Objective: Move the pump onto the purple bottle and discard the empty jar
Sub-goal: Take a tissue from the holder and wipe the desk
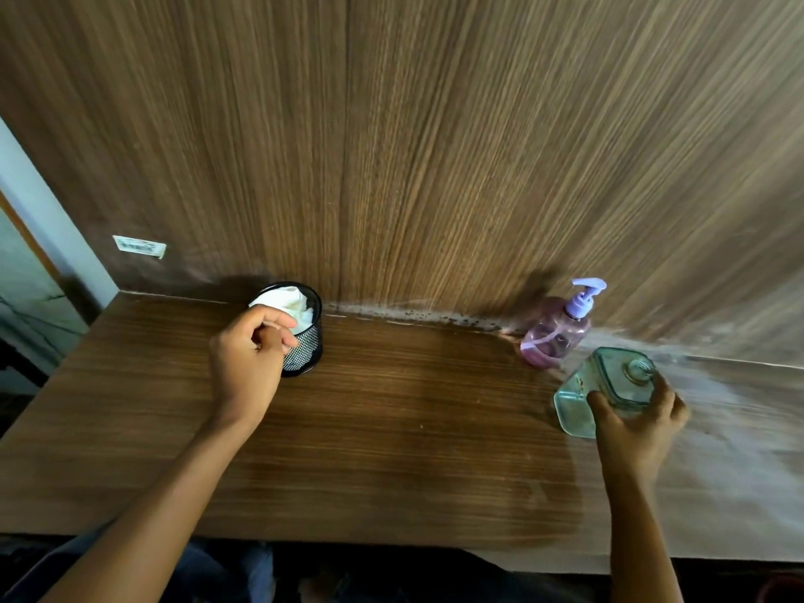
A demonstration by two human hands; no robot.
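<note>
The purple bottle (pixel 554 335) stands at the back right of the wooden desk with the lilac pump (pixel 585 298) on its neck. Just in front of it my right hand (pixel 631 424) grips a clear greenish square jar (pixel 604 389), tilted, its open threaded neck pointing up and right. My left hand (pixel 248 354) hovers with loosely curled fingers beside a black mesh cup (pixel 306 341) at the back left and holds nothing that I can see.
The mesh cup holds crumpled white tissue (pixel 287 304). A wood-panel wall (pixel 435 145) rises right behind the desk (pixel 391 428). The desk's front edge runs along the bottom, with my legs below it.
</note>
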